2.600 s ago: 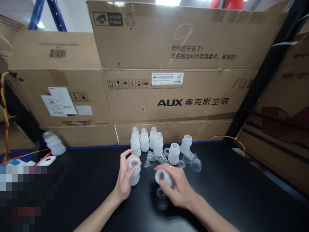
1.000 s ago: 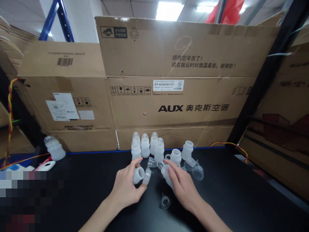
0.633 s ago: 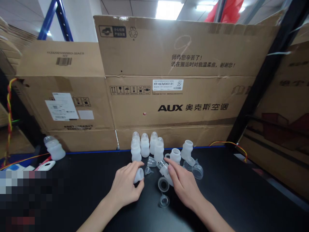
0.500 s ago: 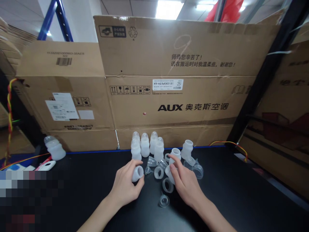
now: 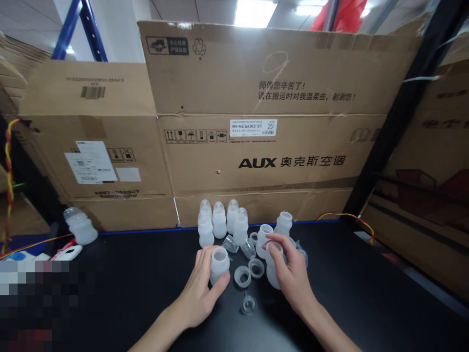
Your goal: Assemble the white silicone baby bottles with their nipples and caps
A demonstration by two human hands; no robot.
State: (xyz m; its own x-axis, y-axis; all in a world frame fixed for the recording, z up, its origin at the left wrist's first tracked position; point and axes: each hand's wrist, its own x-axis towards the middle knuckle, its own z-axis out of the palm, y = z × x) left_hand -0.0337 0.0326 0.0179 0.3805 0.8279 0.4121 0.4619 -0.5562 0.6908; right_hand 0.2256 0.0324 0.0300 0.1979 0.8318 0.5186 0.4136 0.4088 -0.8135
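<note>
My left hand (image 5: 201, 292) is closed round a small white baby bottle (image 5: 220, 270), which stands upright with its open mouth up. My right hand (image 5: 296, 278) grips another open white baby bottle (image 5: 273, 274) by the neck and side, its mouth also facing up. Between the hands lie two clear screw rings (image 5: 242, 277) and, nearer to me, a clear silicone nipple (image 5: 249, 305). Clear caps (image 5: 248, 248) lie behind the rings. Behind my right hand stand two more open bottles (image 5: 283, 224), one partly covered by the fingers.
Several capped bottles (image 5: 219, 220) stand in a group at the back, before a large cardboard sheet (image 5: 293, 137). Another capped bottle (image 5: 81, 227) leans at the far left. Clear parts (image 5: 302, 255) lie partly hidden beyond my right hand on the black table (image 5: 146, 274).
The bottle in my left hand has turned from tilted to upright. My right hand has moved slightly right, its bottle now upright. The two rings have shifted and lie closer together.
</note>
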